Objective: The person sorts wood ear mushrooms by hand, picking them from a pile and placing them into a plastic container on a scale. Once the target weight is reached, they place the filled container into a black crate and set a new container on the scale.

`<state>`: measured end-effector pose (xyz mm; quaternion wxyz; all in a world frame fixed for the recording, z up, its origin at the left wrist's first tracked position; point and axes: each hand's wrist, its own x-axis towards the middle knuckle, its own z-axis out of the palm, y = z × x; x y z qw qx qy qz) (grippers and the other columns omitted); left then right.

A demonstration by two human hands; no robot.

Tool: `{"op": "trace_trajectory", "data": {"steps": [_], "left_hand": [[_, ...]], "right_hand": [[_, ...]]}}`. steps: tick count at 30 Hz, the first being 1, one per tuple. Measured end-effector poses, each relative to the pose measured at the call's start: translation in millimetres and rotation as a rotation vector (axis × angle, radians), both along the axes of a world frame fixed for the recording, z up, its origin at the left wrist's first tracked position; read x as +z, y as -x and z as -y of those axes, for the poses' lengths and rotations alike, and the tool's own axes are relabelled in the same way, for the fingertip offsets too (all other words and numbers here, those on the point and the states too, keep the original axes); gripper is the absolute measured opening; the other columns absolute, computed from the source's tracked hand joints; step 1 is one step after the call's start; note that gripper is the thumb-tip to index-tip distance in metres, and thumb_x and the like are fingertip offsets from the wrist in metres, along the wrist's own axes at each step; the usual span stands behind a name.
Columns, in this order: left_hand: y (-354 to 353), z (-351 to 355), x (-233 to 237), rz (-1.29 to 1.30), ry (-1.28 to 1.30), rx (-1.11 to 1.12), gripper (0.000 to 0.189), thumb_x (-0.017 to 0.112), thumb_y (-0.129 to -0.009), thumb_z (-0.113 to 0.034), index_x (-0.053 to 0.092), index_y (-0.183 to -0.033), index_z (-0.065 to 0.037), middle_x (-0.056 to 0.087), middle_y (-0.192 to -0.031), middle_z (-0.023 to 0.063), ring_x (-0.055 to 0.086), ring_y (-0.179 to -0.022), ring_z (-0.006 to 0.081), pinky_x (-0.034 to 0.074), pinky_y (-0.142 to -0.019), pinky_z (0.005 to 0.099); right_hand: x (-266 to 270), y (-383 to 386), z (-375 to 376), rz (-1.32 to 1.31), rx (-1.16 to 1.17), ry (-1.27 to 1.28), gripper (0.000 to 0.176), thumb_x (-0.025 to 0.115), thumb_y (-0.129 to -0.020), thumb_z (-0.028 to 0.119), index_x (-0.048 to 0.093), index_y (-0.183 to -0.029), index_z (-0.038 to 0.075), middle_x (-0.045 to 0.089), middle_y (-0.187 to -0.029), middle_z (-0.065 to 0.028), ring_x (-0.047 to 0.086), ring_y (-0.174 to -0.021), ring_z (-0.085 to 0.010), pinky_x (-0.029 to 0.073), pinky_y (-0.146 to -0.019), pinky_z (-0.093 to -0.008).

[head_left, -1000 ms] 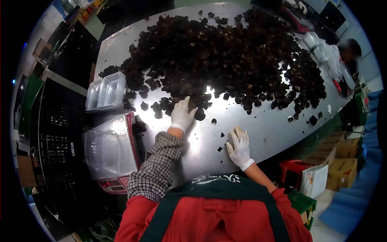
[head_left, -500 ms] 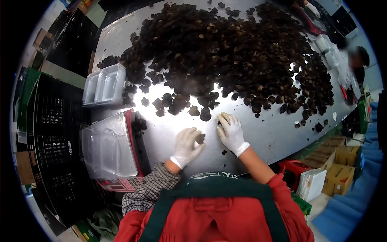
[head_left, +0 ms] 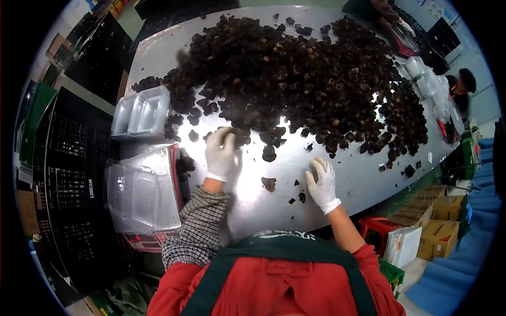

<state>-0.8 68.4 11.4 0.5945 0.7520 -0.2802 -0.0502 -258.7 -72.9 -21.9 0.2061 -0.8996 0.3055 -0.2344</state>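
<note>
My left hand [head_left: 220, 154], in a white glove, is at the near edge of a big heap of dark, wrinkled pieces [head_left: 295, 73] that look like dried fungus. Its fingers are curled beside several loose pieces, and whether it grips one is hidden. My right hand [head_left: 322, 183], gloved too, rests low over the metal table [head_left: 253, 208] with fingers apart and nothing in them. Between the hands a single brown piece [head_left: 269, 184] lies on the metal. Small dark scraps [head_left: 302, 197] are just left of my right hand.
Clear plastic trays [head_left: 149, 111] stand stacked at the table's left. A scale [head_left: 158, 184] with an open clear container [head_left: 129, 195] is nearer me. Black crates [head_left: 74, 200] stand further left. A co-worker's gloved hand [head_left: 406, 27] is at the far right, near another scale.
My left hand has moved forward and left to the heap's edge, leaving the brown piece on the table. My right hand has shifted right and slightly nearer me.
</note>
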Motion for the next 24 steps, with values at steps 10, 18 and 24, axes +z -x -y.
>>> {"op": "trace_trajectory", "data": {"steps": [10,18,24], "left_hand": [[-39.8,-37.8,-19.0,0.500,-0.296,0.271,0.035,0.062,-0.081,-0.014,0.059,-0.114,0.000,0.059,-0.115,0.0187,0.054,-0.108,0.0353,0.042,-0.095,0.0424],[-27.5,-13.4,-34.8,0.441,-0.958,-0.048,0.052,0.049,-0.089,-0.020,0.039,-0.139,-0.007,0.013,-0.155,0.0174,0.014,-0.141,0.0336,0.003,-0.113,0.0568],[-24.2,-30.2,-26.8,0.466,-0.302,0.157,0.038,0.048,-0.088,-0.005,0.052,-0.125,0.003,0.042,-0.138,0.0247,0.038,-0.127,0.0398,0.024,-0.109,0.0463]], "right_hand": [[19.0,-83.1,-43.8,0.069,0.407,0.079,0.033,0.063,-0.078,0.010,0.060,-0.110,0.002,0.059,-0.116,-0.0174,0.055,-0.107,-0.0339,0.043,-0.093,-0.0428],[-9.9,-149.0,-49.0,-0.307,0.548,0.299,0.042,0.052,-0.083,0.017,0.053,-0.121,-0.001,0.052,-0.129,-0.0188,0.043,-0.126,-0.0307,0.027,-0.108,-0.0541],[-3.2,-123.6,-60.4,-0.158,0.596,0.157,0.041,0.055,-0.080,0.014,0.056,-0.118,-0.002,0.051,-0.127,-0.0225,0.046,-0.122,-0.0345,0.028,-0.107,-0.0551]]}}
